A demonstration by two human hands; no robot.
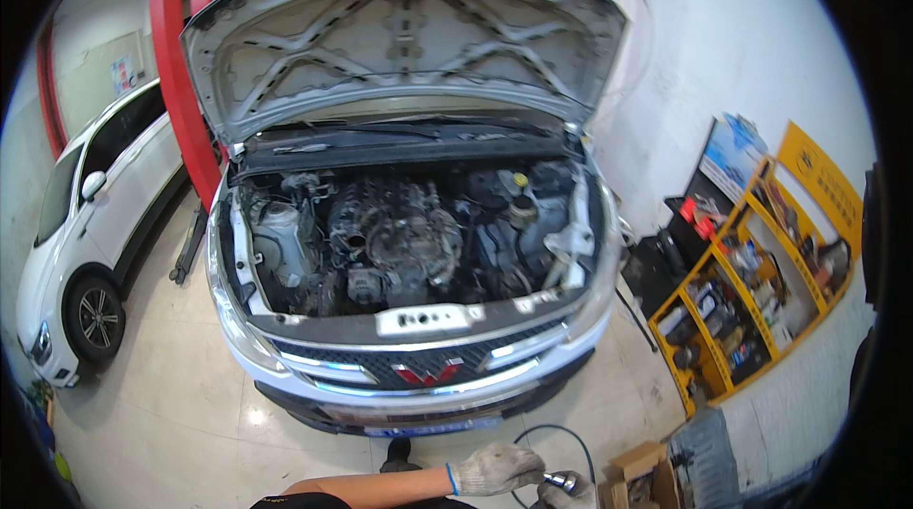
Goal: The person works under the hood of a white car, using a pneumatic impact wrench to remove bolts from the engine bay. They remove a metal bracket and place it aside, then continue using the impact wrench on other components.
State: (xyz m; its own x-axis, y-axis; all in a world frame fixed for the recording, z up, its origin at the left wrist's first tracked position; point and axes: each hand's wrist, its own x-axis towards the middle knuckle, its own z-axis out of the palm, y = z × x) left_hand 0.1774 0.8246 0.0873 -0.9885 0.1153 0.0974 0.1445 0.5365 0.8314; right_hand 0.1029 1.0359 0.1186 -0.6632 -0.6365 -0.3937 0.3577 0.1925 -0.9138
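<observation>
One chrome socket-like piece (559, 480) near half past five, clasped in the right hand (569, 496), probably wants steady alignment; whether the left hand (498, 469) has fingers pinching, I cannot tell.

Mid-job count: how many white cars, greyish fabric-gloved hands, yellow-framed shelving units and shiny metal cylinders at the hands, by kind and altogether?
White cars: 2
Greyish fabric-gloved hands: 2
Yellow-framed shelving unit: 1
Shiny metal cylinder: 1
Total: 6

Head-worn fisheye view
It is looking down from in front of the open-hooded car (399, 163), facing its engine bay (399, 235), hanging near its bumper (456, 401).
</observation>
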